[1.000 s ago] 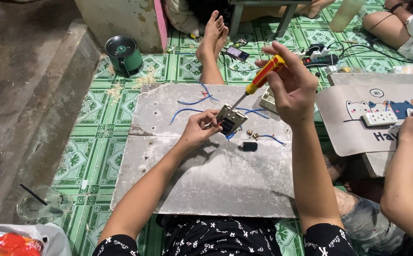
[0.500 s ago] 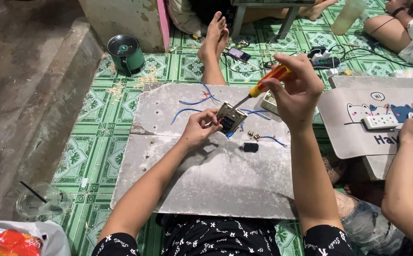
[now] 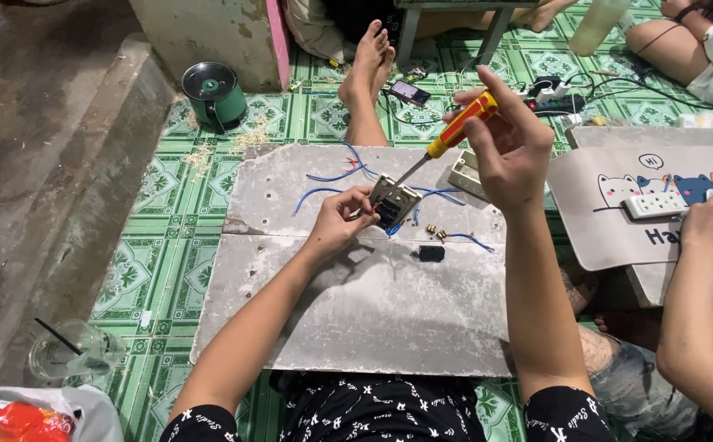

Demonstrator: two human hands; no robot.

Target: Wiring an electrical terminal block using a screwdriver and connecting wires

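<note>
Right hand [image 3: 510, 151] grips a screwdriver [image 3: 446, 141], fingers closed round its handle.
Left hand [image 3: 342, 221] pinches the switch plate [image 3: 394, 202] above the grey board [image 3: 356, 303].

Beige wall socket [image 3: 395, 202] tilted on edge above grey board, back faced up, blue wires trailing from it, yellow-and-orange screwdriver [image 3: 446, 141] slanted down-left, tip met the socket's top.

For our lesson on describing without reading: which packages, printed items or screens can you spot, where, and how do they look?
Phone: on the green floor mat beside a bare foot, small dark rectangle, screen lit.
Printed mat: right, pale sheet with cartoon cats.
Snack bag: bottom left corner, red and orange, in white plastic.
</note>
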